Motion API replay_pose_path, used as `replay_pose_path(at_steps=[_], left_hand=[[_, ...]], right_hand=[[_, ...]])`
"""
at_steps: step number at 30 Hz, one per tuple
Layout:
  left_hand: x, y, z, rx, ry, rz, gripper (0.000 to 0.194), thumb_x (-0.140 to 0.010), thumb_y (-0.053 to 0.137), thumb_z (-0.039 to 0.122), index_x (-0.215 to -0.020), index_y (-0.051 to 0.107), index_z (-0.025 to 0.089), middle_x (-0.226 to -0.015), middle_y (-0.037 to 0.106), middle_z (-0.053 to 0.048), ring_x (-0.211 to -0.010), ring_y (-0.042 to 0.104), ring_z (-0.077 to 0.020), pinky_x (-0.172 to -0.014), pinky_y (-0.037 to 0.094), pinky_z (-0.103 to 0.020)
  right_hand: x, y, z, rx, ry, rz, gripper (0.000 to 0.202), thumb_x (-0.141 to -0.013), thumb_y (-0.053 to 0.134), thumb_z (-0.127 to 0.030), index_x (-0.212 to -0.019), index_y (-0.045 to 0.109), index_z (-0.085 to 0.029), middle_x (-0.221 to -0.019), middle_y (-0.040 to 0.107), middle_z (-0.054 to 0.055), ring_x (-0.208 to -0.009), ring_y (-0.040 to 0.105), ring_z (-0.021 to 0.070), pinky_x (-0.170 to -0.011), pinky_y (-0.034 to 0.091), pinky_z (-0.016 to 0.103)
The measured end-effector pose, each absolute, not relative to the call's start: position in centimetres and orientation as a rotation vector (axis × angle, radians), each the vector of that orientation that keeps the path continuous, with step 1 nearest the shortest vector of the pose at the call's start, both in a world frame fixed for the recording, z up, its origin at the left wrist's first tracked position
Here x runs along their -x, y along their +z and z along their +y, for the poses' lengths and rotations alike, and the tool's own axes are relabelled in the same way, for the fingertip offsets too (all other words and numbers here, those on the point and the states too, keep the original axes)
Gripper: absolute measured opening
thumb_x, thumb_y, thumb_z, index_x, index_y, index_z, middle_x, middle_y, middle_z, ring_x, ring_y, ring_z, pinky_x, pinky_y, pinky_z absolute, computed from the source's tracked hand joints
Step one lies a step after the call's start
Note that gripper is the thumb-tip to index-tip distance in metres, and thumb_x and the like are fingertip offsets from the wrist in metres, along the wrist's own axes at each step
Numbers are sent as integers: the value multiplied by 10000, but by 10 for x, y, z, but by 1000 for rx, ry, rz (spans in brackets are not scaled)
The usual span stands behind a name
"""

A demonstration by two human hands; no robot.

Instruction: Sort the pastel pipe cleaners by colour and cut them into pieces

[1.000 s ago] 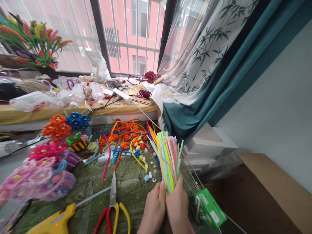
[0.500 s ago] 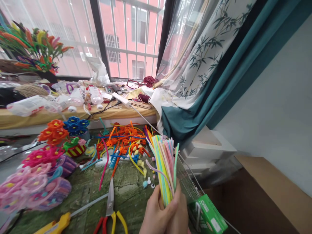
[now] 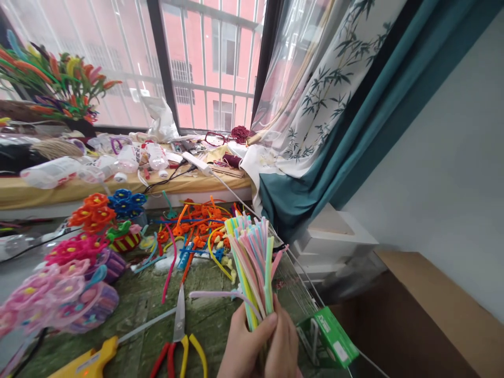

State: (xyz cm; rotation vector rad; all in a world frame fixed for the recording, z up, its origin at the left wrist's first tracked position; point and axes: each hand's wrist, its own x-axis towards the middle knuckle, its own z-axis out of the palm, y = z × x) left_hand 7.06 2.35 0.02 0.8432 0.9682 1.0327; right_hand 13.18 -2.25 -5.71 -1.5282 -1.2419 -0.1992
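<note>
A thick bunch of pastel pipe cleaners stands upright in both my hands, in pink, yellow, mint and pale blue. My left hand is wrapped round its lower part, thumb across the front. My right hand closes on the same bunch from the right. One lilac stem bends out to the left, and a pink one leans to the right. Scissors with red and yellow handles lie left of my hands, and farther left is a yellow glue gun. The bunch's lower ends are hidden.
Pipe-cleaner flower pots crowd the left of the green tabletop. Orange pipe-cleaner pieces are heaped behind the bunch. A green box sits at the right edge, near a cardboard box. Bottles lie on the window ledge.
My hands and the bunch have shifted slightly left and down. The lilac stem now sticks out farther to the left, and a pink stem leans out on the right.
</note>
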Motion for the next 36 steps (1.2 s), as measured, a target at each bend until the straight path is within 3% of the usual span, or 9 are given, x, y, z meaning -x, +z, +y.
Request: replay_pose_path(at_steps=[6, 12, 16, 23, 29, 36], left_hand=[[-74, -1, 17, -656, 1197, 1028, 404, -523, 876, 404, -780, 750, 119, -671, 715, -40, -636, 630, -188, -636, 504, -260], [-71, -4, 16, -538, 1248, 1122, 417, -469, 890, 376, -755, 728, 120, -667, 724, -43, -613, 652, -192, -605, 515, -260], [-66, -5, 17, -500, 1297, 1190, 442, -448, 887, 381, -768, 721, 125, -626, 713, -30, -580, 649, -190, -578, 516, -260], [-56, -5, 16, -582, 1293, 1202, 397, -456, 853, 392, -721, 727, 123, -560, 672, -22, -535, 616, -184, -551, 491, -259], [-45, 9, 15, -648, 1264, 1061, 308, -532, 809, 397, -623, 691, 127, -510, 595, -3, -462, 509, -122, -468, 415, -222], [-39, 30, 11, -540, 1153, 872, 292, -533, 781, 350, -734, 693, 158, -483, 552, 26, -435, 500, -121, -443, 409, -226]], right_hand=[[-126, -55, -33, 1519, 136, -1214, 456, -918, 548, -207, -1374, 533, -185, -1323, 614, 121, -1167, 618, 308, -996, 510, 402], [-132, -52, -33, 1290, 623, -1003, 538, -889, 533, -289, -1410, 432, -199, -1396, 544, 115, -1280, 523, 288, -984, 523, 356], [-151, -51, -30, 1259, 743, -933, 450, -872, 604, -351, -1303, 565, -227, -1276, 647, 110, -1191, 597, 275, -958, 524, 337], [-164, -55, -26, 1277, 862, -835, 434, -847, 658, -490, -1204, 651, -242, -1152, 714, 106, -1053, 673, 244, -861, 552, 286], [-161, -58, -26, 1266, 943, -766, 474, -801, 686, -554, -1143, 692, -226, -1098, 730, 129, -1011, 689, 261, -816, 565, 306], [-169, -60, -29, 1256, 1011, -706, 526, -758, 706, -593, -1118, 690, -209, -1012, 747, 130, -858, 729, 247, -757, 567, 304]])
